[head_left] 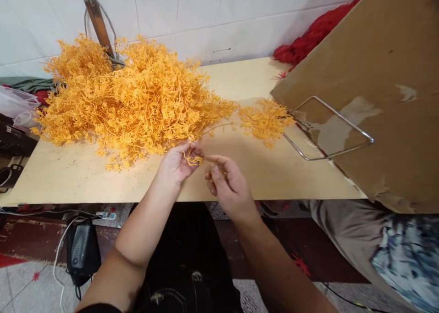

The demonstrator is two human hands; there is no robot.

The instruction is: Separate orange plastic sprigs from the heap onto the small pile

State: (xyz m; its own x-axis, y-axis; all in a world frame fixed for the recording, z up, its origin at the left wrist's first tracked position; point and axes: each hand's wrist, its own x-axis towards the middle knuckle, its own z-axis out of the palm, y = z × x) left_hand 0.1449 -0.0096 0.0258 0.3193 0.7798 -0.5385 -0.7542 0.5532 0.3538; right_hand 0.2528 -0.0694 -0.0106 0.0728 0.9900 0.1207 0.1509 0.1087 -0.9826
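A large heap of orange artificial sprigs (pixel 147 98) covers the left and middle of the pale table (pixel 82 180). Just below its right edge, my left hand (pixel 181 161) is curled palm up around a small orange sprig (pixel 194 159). Close beside it on the right, my right hand (pixel 226 178) has its thumb and fingers pressed together on a bit of orange, mostly hidden by the fingers. A separate orange cluster (pixel 265 121) lies to the right of the heap, its tip near a bent metal wire frame (pixel 329 155).
A big cardboard sheet (pixel 377 75) leans over the table's right end, with red pieces (pixel 308 39) behind it. A wooden-handled tool (pixel 98 23) stands against the wall. Plastic bags (pixel 17 105) are at far left; a black pouch (pixel 82 249) hangs below.
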